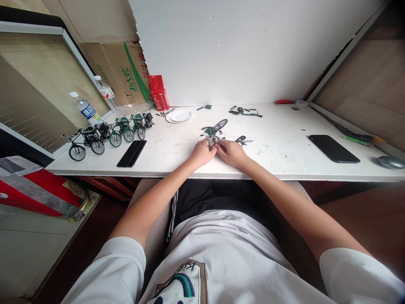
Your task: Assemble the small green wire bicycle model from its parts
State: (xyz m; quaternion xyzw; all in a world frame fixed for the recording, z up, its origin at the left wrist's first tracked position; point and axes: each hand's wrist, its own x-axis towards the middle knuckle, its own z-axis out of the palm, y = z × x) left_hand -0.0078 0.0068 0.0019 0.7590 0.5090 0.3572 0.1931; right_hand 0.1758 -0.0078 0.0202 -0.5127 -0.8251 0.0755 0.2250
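Observation:
Both hands meet over a partly built model bicycle [212,136] near the front middle of the white table. My left hand [204,153] is closed on its near left side, fingers pinched around its silvery parts. From the right, my right hand [231,153] pinches at the same small parts, its fingertips against the left ones; exactly what they grip is hidden. A dark spoked wheel [219,126] tilts up at the far side of the model, beside a green piece. Small black and metal parts [242,140] lie just beyond my right hand.
Several finished model bicycles [115,134] stand at the left, with a phone [132,153] before them. White plates [179,115], a red box [159,93] and green and black parts [243,110] lie farther back. Another phone-like black slab [334,148] and a silver mouse-shaped object [391,162] sit right.

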